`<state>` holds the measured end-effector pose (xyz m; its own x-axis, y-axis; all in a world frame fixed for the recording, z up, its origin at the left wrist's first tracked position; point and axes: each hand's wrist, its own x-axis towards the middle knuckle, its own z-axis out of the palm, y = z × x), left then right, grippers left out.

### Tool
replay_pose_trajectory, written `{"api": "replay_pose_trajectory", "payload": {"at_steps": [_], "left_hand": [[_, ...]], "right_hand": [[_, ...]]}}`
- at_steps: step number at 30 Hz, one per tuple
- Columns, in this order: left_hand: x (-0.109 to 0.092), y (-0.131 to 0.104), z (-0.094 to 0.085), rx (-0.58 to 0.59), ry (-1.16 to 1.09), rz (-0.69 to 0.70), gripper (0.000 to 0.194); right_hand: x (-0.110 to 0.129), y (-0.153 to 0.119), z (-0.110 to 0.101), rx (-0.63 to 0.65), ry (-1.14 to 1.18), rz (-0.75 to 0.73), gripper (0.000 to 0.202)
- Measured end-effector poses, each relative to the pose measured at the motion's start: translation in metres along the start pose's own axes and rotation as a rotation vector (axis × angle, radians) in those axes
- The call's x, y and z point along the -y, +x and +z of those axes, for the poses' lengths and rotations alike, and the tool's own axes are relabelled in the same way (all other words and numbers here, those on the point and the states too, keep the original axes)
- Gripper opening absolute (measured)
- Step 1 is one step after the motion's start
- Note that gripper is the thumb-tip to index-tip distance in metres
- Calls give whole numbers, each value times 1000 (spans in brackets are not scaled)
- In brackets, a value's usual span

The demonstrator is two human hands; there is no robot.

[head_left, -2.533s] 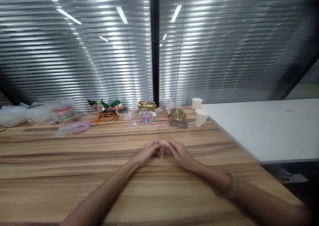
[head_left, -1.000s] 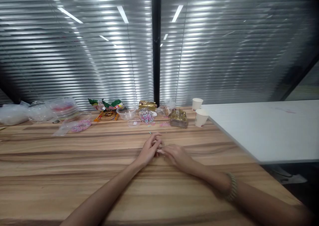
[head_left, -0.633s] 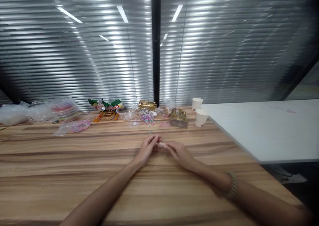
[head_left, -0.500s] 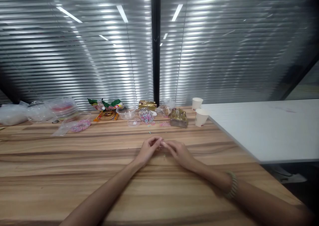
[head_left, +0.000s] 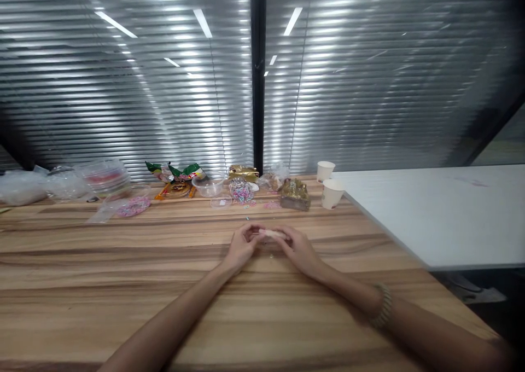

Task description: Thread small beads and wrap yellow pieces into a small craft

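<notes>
My left hand (head_left: 241, 246) and my right hand (head_left: 298, 249) meet fingertip to fingertip on the wooden table (head_left: 123, 284), a little beyond its middle. Between the fingertips is a small pale pinkish object (head_left: 269, 233); both hands pinch it. It is too small and blurred to name. A beaded bracelet (head_left: 384, 305) is on my right wrist. A tiny speck (head_left: 271, 256) lies on the wood just below the hands.
Along the far edge: clear plastic bags and tubs (head_left: 65, 185), a tub of pink pieces (head_left: 130, 203), snack wrappers (head_left: 177, 174), a clear bowl (head_left: 208, 186), a bag of coloured bits (head_left: 241, 191), a gold packet (head_left: 293, 193), two paper cups (head_left: 330, 192). A white table (head_left: 443, 213) adjoins on the right.
My hands stayed in the same spot while the fingers worked. The left fingers lifted and spread a second ago, then closed back onto the small pale object, now held slightly higher between both hands.
</notes>
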<state>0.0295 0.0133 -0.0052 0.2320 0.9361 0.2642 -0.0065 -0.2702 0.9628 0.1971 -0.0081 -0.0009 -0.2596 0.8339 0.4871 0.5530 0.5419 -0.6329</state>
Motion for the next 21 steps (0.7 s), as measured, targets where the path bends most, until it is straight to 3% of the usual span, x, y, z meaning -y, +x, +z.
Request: {"api": "replay_pose_trajectory", "payload": {"at_steps": [21], "left_hand": [[-1,-1,1,20,37,10,26]], "right_hand": [[-5,0,3,-36,55,-47,16]]}}
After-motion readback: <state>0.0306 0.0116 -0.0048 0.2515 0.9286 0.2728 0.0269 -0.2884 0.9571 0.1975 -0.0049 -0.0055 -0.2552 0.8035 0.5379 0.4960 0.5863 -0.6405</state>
